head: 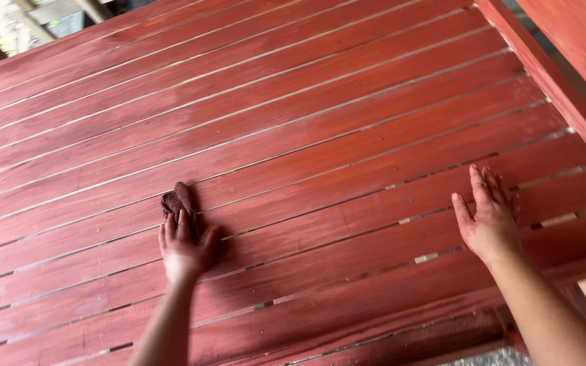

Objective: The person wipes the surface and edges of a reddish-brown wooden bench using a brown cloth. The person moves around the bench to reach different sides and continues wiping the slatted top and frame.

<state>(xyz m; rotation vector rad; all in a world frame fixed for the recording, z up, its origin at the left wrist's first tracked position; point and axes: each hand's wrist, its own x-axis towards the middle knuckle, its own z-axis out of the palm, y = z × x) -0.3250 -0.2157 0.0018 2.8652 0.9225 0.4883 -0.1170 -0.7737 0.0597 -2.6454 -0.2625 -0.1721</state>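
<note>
**Stain rag on the slats — where it could go patchy**

The rag (pixel 178 201), soaked dark red-brown, sits bunched on a slat of the red slatted panel (pixel 320 115), left of centre, pinned under the fingertips of my left hand (pixel 184 245). That hand presses it down, fingers laid over it, not balled into a fist. My right hand (pixel 488 218) lies flat and loose on the slats well apart to the right, gripping nothing — palm already stained.

Risks as I judge them: the colour looks thin and streaky near me, so uneven pressure may leave pale bands. The rag could snag in a gap between slats. My bracing palm may print marks if that coat is wet. The upright board (pixel 564 68) at right could catch smears.
</note>
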